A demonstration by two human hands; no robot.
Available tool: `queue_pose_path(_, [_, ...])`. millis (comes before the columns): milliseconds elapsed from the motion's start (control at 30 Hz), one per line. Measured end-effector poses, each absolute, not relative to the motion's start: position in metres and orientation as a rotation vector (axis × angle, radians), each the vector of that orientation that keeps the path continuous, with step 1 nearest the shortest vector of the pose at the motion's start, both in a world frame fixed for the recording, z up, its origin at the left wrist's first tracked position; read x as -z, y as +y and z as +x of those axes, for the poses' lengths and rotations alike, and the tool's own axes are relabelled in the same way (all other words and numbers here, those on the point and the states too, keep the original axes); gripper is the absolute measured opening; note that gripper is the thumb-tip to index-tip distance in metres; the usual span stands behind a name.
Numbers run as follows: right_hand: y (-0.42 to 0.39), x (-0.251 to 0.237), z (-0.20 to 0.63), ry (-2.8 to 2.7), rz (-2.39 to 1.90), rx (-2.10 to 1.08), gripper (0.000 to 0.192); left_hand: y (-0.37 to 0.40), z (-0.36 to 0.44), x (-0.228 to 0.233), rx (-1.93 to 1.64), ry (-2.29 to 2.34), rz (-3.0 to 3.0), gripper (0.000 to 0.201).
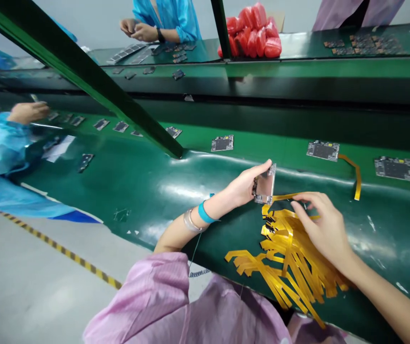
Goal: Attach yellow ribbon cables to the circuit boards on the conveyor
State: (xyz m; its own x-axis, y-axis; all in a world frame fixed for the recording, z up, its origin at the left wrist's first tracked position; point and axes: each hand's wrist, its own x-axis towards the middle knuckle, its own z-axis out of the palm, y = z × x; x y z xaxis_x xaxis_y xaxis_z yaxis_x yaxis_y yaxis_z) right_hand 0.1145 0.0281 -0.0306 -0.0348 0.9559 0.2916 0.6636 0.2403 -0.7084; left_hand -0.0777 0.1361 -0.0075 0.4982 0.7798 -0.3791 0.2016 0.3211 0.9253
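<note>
Here, at the far left, a co-worker's hand in a light blue sleeve is hovering over small dark boards on the green conveyor belt. Moving right, your left hand, its wrist ringed by a blue wrist strap, is closing thumb and fingers around the edges of a small rectangular grey circuit board, holding it upright just above the belt. Just below and right of it, a fanned heap of flat yellow flex ribbon cables is lying on the belt. Your right hand is resting on top of that heap, fingers half curled, fingertips pinching one yellow strip that is reaching toward the board. Farther right, a flat grey board with a yellow ribbon attached is sitting on the belt, well apart.
</note>
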Motion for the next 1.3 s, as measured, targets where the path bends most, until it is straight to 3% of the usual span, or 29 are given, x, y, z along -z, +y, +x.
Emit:
queue_pose_path(200, [0.049,0.061,0.112,-2.218,-1.521,-0.556,0.016,0.137,-0.089,-0.001,-0.620,0.958,0.822,0.033])
queue_pose_path(400, [0.055,0.063,0.115,-2.332,-1.550,-0.671,0.009,0.128,-0.091,-0.007,-0.643,0.926,0.761,0.034])
queue_pose_path(867, [0.036,0.037,0.138,-1.787,-1.584,-1.162,0.017,0.108,-0.100,-0.027,-0.331,0.839,1.455,0.032])
queue_pose_path(1133, [0.033,0.044,0.132,-1.943,-1.570,-0.852,0.022,0.104,-0.099,-0.022,-0.280,0.837,1.587,0.026])
queue_pose_path(1300, [0.025,0.039,0.136,-1.861,-1.562,-0.900,0.019,0.102,-0.099,-0.021,-0.189,0.814,1.647,0.024])
